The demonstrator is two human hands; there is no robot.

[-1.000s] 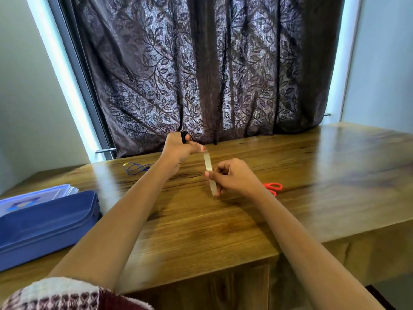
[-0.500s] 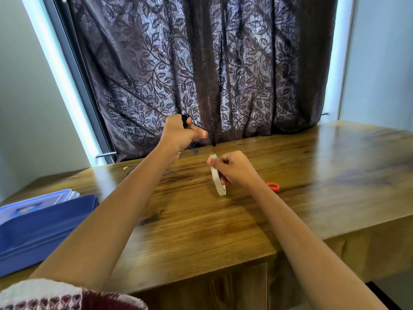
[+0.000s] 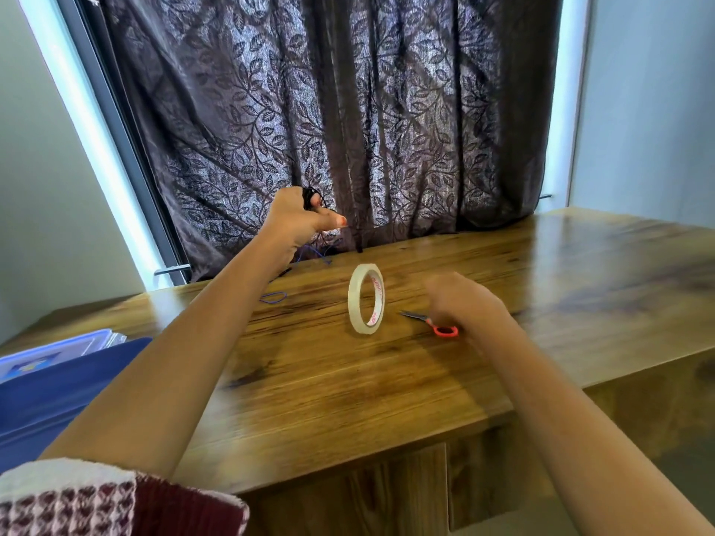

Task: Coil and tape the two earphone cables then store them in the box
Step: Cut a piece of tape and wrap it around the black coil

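My left hand (image 3: 298, 220) is raised in front of the curtain and grips a coiled black earphone cable (image 3: 309, 196), with the thumb stuck out to the right. A blue earphone cable (image 3: 273, 297) lies loose on the table behind my left forearm. The roll of pale tape (image 3: 365, 299) stands on its edge at the table's middle, with no hand on it. My right hand (image 3: 462, 299) is blurred, its fingers loosely curled just above the red-handled scissors (image 3: 444, 330), and I see nothing in its grip. The open blue box (image 3: 58, 384) sits at the left edge.
A clear lid (image 3: 54, 348) lies behind the box. The wooden table (image 3: 348, 388) ends at a front edge close to me. A dark leaf-patterned curtain (image 3: 348, 129) hangs along the table's far side.
My right hand let go of the tape roll, which now stands alone on the table, and moved right to the scissors. My left hand rose higher with the black cable.
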